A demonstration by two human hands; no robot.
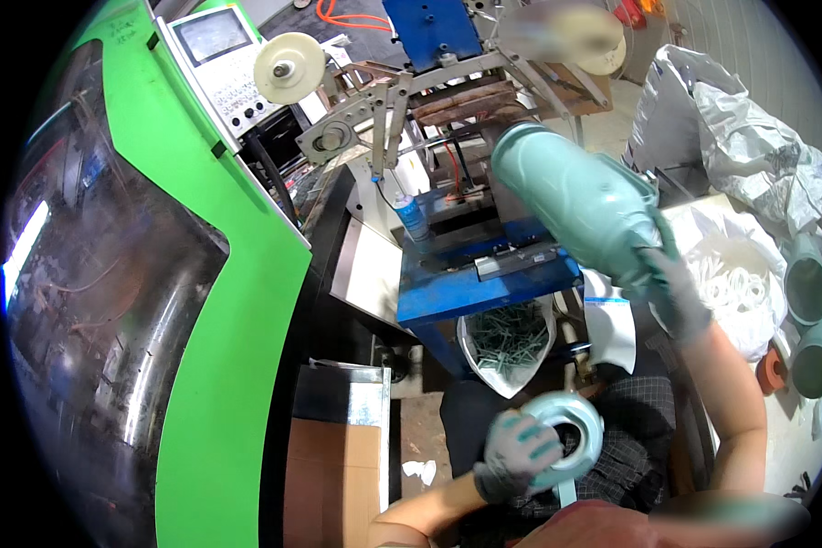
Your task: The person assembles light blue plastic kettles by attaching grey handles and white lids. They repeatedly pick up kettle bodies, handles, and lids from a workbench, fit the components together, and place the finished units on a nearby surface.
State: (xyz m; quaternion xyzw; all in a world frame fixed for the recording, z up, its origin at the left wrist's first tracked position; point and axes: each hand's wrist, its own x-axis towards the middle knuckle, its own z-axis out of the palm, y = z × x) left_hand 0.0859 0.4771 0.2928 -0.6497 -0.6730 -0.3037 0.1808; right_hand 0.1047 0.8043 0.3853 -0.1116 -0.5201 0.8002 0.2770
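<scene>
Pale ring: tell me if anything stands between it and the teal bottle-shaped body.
Only the right hand, gripping the teal bottle-shaped body by its nearer end. The white sheet seen past the pale ring seems farther back.

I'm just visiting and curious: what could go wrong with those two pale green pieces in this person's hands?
The right hand holds the jug casing near its narrower end, so the wide end might dip and bump the blue bench.

The left hand grips the ring-shaped part by the lap; if that grip slipped, the part could drop.

The open white bag of rings sits close to the right forearm, so a careless swing might spill some.
</scene>
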